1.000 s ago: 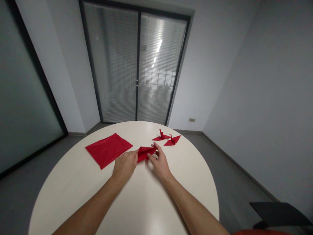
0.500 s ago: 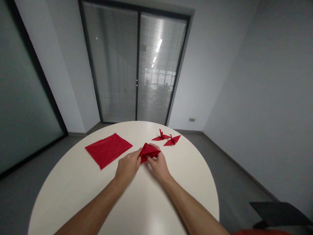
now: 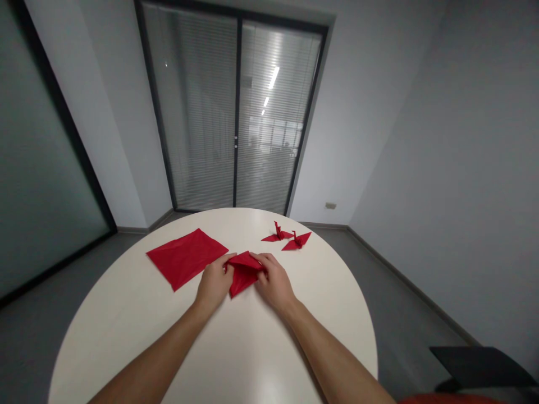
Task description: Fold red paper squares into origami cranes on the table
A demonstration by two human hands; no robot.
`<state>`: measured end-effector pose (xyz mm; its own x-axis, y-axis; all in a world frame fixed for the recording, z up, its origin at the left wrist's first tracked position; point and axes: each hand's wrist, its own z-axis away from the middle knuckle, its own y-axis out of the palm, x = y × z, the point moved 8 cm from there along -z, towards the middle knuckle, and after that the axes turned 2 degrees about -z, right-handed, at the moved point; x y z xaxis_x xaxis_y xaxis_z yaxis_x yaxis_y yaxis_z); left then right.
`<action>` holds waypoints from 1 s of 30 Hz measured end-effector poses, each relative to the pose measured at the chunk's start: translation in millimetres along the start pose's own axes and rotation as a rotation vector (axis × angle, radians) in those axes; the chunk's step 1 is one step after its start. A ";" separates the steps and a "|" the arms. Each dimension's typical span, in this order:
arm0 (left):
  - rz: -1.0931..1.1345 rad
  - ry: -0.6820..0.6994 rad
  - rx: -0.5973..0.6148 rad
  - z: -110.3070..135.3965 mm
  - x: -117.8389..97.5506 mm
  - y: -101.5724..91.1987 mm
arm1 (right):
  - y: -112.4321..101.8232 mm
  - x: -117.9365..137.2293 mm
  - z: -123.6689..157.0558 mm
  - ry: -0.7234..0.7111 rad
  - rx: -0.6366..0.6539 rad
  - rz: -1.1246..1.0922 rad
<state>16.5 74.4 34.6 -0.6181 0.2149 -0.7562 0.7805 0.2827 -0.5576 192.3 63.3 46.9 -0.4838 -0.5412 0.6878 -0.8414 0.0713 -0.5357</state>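
A partly folded red paper [image 3: 241, 275] lies on the round white table [image 3: 236, 342] between my two hands. My left hand [image 3: 214, 283] pinches its left corner with fingers closed. My right hand [image 3: 273, 282] grips its right edge, fingers curled over the fold. The paper's lower point rests on the tabletop.
A stack of flat red paper sheets [image 3: 185, 257] lies to the left of my hands. Two finished red paper cranes [image 3: 278, 233] [image 3: 297, 241] stand at the far right of the table. A dark chair edge [image 3: 480, 365] shows at the lower right.
The red paper has been turned and spread from a narrow folded strip into a wider pointed shape. Both hands shifted slightly toward me and to the left, still holding it.
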 end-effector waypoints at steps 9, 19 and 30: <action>0.190 -0.280 0.157 -3.2 35.5 23.1 | 2.5 -14.2 -0.8 -0.031 0.100 0.059; -0.258 -0.056 0.205 -1.7 22.1 13.2 | 1.9 -14.3 1.4 -0.095 0.258 0.165; -0.283 0.090 0.194 -1.1 8.2 13.6 | 9.8 3.9 7.2 -0.226 0.378 0.255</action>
<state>22.0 81.1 21.1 -0.8117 0.2371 -0.5337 0.5747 0.1615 -0.8023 183.9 55.9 40.8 -0.5632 -0.7167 0.4112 -0.5373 -0.0604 -0.8412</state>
